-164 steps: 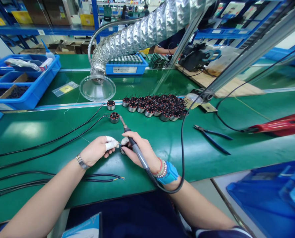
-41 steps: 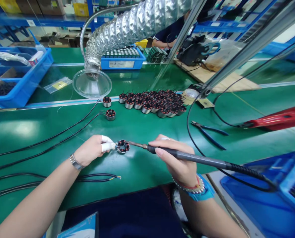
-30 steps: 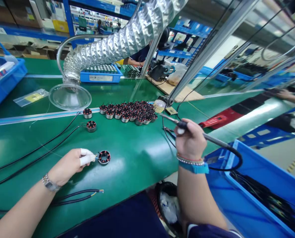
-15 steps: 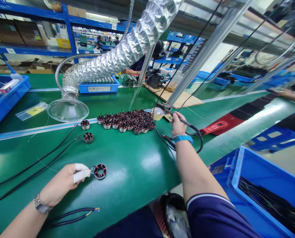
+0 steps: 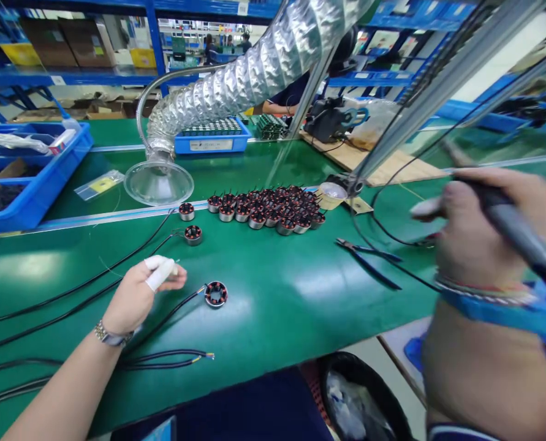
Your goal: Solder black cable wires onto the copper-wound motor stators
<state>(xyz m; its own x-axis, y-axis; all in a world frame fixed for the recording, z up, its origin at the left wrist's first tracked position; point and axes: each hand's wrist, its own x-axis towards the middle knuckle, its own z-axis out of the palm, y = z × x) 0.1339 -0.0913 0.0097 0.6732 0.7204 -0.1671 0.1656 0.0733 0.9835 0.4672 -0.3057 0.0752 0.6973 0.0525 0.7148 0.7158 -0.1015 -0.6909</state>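
Observation:
My left hand (image 5: pixel 151 282), with white finger cots on thumb and finger, is pinched on a thin solder wire (image 5: pixel 110 267) that trails off to the left. Just right of it and lower, a motor stator (image 5: pixel 225 294) with copper windings lies flat, a black cable (image 5: pixel 174 313) meeting its edge. My right hand (image 5: pixel 475 226), close to the camera and blurred, is wrapped round a soldering iron (image 5: pixel 514 226). Two more stators (image 5: pixel 193 235) lie beyond my left hand, with black cables (image 5: pixel 89 295) running up to them.
Several stators (image 5: pixel 257 219) stand grouped mid-bench. Cutting pliers (image 5: pixel 369 260) lie to their right, near a small cup (image 5: pixel 332 190). A fume hood (image 5: pixel 159 184) on a foil duct hangs over the bench. Loose cables (image 5: pixel 171 362) lie in front; a blue bin (image 5: pixel 38 202) stands left.
My right hand has come from the small cup toward me and to the right with the soldering iron. My left hand has moved away from the stator. The view has turned.

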